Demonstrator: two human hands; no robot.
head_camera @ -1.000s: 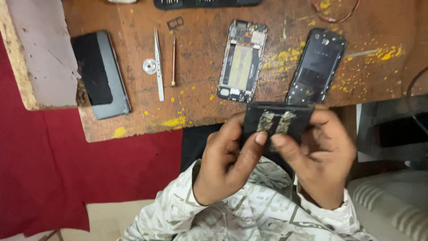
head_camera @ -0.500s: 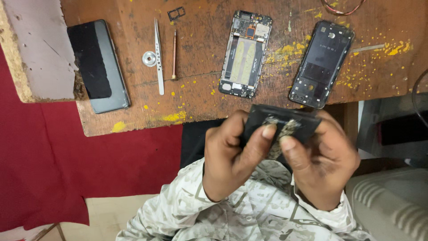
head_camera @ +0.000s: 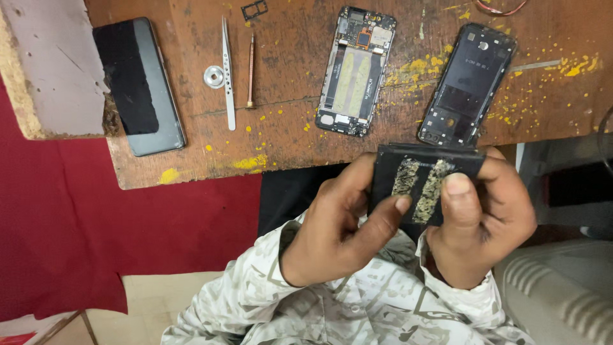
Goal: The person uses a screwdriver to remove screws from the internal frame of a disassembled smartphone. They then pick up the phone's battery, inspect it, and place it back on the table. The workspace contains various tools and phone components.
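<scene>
Both my hands hold a flat black phone battery with two yellowish glue strips, just below the wooden table's near edge. My left hand grips its left end, index fingertip on the left strip. My right hand holds its right end, thumb pressed on the right strip. On the table above lie an opened phone frame with bare circuit parts and a black back cover.
Metal tweezers, a thin screwdriver, a round metal washer and a small black card tray lie left of the frame. A dark screen panel rests against a grey board. Red cloth hangs lower left.
My hands and the battery have shifted slightly lower and closer to me. My right thumb now rests on the right glue strip, my left index finger on the left one.
</scene>
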